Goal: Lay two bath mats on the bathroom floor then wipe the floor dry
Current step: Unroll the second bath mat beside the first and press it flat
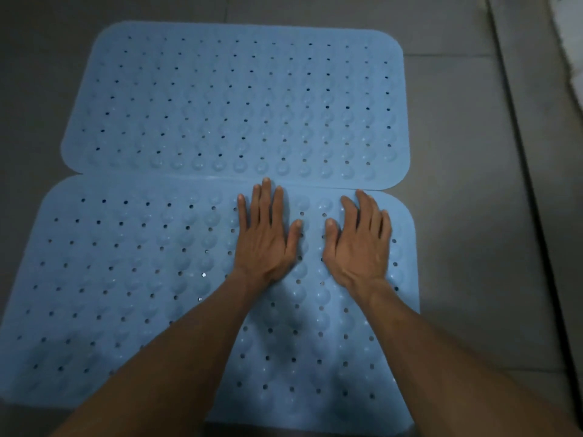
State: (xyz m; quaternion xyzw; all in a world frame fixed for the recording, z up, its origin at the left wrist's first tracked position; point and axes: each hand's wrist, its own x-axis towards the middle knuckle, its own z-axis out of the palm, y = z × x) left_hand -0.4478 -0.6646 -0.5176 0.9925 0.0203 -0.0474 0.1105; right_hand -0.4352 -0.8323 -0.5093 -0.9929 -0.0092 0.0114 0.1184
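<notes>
Two light blue rubber bath mats with holes and round bumps lie flat on the grey tiled floor [457,152]. The far mat [233,99] and the near mat [126,279] meet along their long edges, the far one slightly overlapping. My left hand [265,238] rests palm down on the near mat close to the seam, fingers spread, its fingertips at the seam. My right hand [359,244] lies flat beside it on the same mat, fingers apart. Neither hand holds anything.
A raised grey ledge or step [536,137] runs diagonally along the right side. Something white with a pattern [571,42] shows at the top right corner. Bare floor tiles surround the mats at left, top and right.
</notes>
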